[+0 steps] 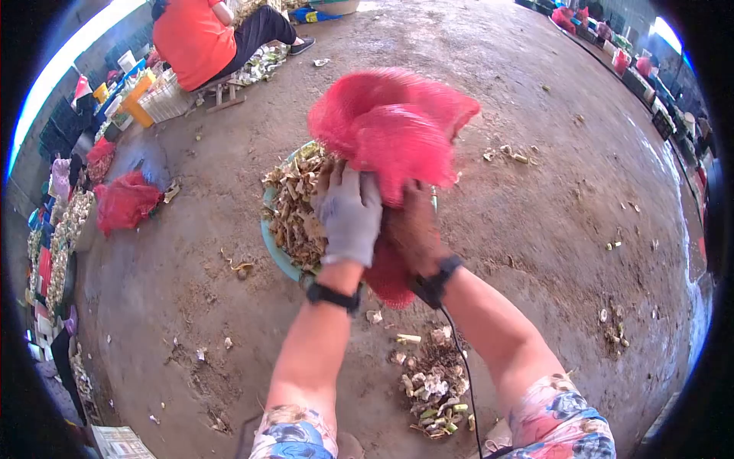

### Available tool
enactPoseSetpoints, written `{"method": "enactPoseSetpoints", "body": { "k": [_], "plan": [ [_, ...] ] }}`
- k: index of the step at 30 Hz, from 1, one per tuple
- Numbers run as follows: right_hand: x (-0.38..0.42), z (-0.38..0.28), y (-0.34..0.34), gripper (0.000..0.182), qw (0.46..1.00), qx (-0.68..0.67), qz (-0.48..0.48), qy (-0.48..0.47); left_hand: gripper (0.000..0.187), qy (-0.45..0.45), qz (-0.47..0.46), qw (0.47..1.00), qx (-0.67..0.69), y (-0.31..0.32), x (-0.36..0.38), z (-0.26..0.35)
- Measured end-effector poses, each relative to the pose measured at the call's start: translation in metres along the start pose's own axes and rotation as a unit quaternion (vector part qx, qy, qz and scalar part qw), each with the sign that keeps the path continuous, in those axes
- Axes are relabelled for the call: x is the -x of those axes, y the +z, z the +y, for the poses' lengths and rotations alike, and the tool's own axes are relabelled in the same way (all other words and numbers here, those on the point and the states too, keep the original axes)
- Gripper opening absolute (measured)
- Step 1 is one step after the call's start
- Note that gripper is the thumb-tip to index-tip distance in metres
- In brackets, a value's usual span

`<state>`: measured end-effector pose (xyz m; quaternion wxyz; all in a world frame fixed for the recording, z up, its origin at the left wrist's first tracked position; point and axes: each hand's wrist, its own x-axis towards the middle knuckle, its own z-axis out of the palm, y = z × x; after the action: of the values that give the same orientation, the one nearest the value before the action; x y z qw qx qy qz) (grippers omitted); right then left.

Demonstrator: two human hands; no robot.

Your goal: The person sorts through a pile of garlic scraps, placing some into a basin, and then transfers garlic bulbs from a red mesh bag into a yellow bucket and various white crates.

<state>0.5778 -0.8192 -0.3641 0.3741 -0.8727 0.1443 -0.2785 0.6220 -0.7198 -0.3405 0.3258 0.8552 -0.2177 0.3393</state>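
A red mesh bag (405, 126), blurred by motion, hangs over the right part of a round basin with a green-blue rim (277, 252). Brownish plant scraps (294, 203) fill the basin. My left hand (348, 214), in a grey glove, lies over the scraps at the bag's left edge, its fingers stretched forward. The mesh surrounds my right hand (413, 229), which looks dark and blurred; the bag covers its fingertips, and red mesh also shows below it.
A person in an orange top (193, 42) sits on a low stool at the upper left. Another red mesh bag (128, 202) lies on the left floor. Scraps (436, 390) form a small pile near my arms. Crates and containers (164, 99) line the left side.
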Motion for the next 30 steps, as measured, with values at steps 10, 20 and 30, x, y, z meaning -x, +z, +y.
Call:
{"method": "enactPoseSetpoints", "body": {
  "k": [10, 20, 30],
  "plan": [
    [-0.065, 0.035, -0.002, 0.032, 0.993, -0.108, 0.009, -0.042, 0.044, -0.101, -0.152, 0.982, 0.051, 0.067, -0.015, -0.116],
    [0.157, 0.224, -0.125, 0.03, 0.96, 0.215, -0.176, -0.041, 0.045, -0.032, -0.183, 0.968, 0.166, 0.015, 0.0, -0.109],
    [0.271, 0.154, -0.213, 0.034, 0.964, 0.065, -0.257, 0.013, 0.055, -0.182, -0.329, 0.924, 0.062, -0.044, 0.35, -0.01]
  ]
}}
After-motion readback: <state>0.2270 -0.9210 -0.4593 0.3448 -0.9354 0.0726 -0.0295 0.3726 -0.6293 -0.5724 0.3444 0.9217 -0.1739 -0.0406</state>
